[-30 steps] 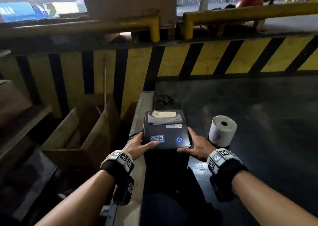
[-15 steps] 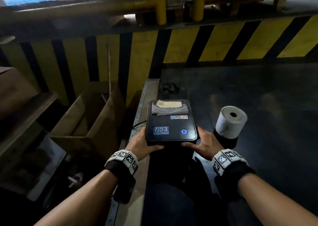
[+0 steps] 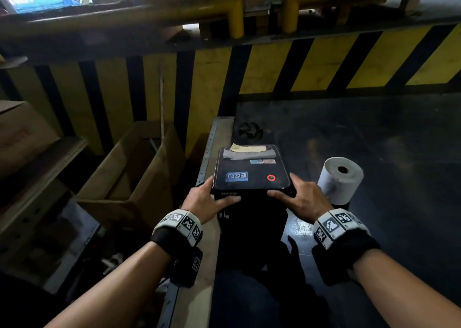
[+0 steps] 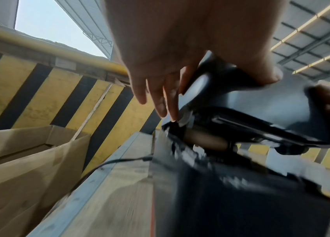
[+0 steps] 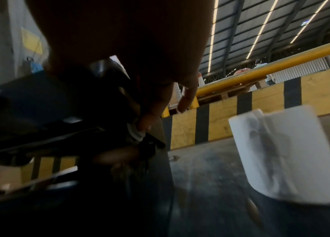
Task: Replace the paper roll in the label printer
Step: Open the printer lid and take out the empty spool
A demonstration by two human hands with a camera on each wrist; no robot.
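Note:
A black label printer [image 3: 252, 217] stands at the left edge of a dark bench. Its glossy lid [image 3: 252, 173] is tilted up at the front and shows a red ring light. My left hand [image 3: 212, 199] grips the lid's front left corner, thumb on the front edge. My right hand [image 3: 300, 199] grips the front right corner. In the left wrist view the lid [image 4: 261, 104] stands off the body, and a brown roll core [image 4: 206, 141] lies in the gap. A white paper roll [image 3: 340, 178] stands on end just right of my right hand, also in the right wrist view [image 5: 285, 152].
An open cardboard box [image 3: 129, 168] sits below the bench's left edge, and a cable [image 4: 109, 163] runs to the printer's left side. A yellow-and-black striped barrier [image 3: 274, 70] closes the back. A small black clump [image 3: 250, 129] lies behind the printer.
The lid's front edge has come up off the printer body under both hands. The ring light has turned from blue to red.

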